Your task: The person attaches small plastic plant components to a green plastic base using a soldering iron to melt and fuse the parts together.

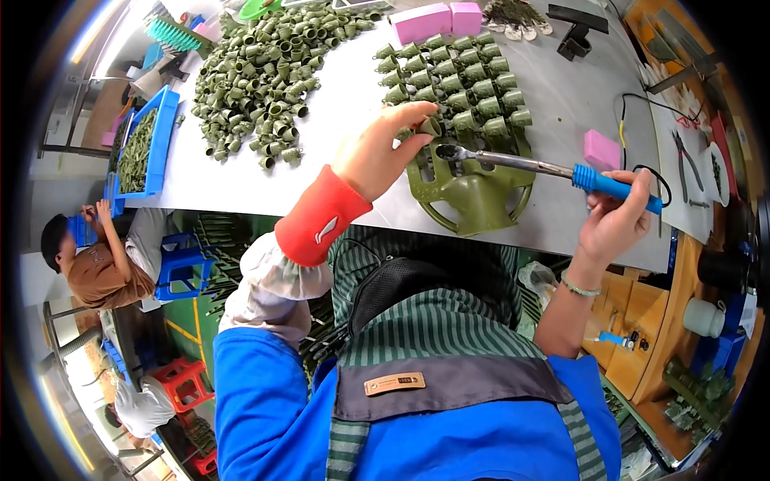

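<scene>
An olive-green moulded frame (473,196) with a wide handled end lies at the near table edge, carrying rows of small green cup-shaped pieces (457,82). My left hand (377,152), above a red wristband, pinches one green cup piece (431,127) at the frame's near left corner. From the right, my right hand (616,220) grips the blue handle of a corded iron (533,164). Its metal shaft reaches left, and the dark spoon-shaped tip is at the frame just below the pinched piece. Whether tip and piece touch, I cannot tell.
Loose green cups form a big pile (257,76) at the far left. Pink blocks (423,24) and a black stand (574,36) are at the back. Pliers (682,164) and the iron's cable are on the right. A person (104,268) sits left, near a blue tray (164,144).
</scene>
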Demonstrator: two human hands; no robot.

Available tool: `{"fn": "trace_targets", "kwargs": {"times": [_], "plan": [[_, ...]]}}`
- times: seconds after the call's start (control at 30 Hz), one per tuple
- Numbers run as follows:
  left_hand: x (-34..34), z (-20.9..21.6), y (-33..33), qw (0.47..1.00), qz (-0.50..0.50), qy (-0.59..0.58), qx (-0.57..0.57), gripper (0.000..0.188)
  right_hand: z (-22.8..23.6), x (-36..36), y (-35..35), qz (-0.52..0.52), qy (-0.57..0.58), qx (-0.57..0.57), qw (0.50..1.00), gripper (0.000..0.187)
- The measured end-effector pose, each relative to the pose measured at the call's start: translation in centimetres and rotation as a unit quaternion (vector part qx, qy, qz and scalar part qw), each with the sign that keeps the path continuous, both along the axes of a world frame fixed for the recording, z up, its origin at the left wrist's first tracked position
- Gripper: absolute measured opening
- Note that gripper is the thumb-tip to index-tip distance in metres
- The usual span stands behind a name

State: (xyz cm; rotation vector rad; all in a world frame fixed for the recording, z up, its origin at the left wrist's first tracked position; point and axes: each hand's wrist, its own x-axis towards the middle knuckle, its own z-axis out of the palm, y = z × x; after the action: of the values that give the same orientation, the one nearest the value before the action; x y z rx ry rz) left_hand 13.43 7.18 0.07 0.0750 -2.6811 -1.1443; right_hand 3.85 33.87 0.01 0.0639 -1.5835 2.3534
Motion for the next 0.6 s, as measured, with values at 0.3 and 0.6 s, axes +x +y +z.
{"fn": "trace_targets", "kwargs": {"times": [0.3, 0.6], "plan": [[-1.3, -1.3, 0.6, 0.99, -0.004, 0.018, -0.142, 0.029, -2.0, 0.0, -0.5, 0.02, 0.0, -0.021, 1.0, 0.037], [-2.0, -2.4, 0.5, 0.988, -0.009, -0.011, -0.155, 0.027, -2.6, 0.2, -1.3, 0.027, 0.003, -0.032, 0.999, 0.035]]}}
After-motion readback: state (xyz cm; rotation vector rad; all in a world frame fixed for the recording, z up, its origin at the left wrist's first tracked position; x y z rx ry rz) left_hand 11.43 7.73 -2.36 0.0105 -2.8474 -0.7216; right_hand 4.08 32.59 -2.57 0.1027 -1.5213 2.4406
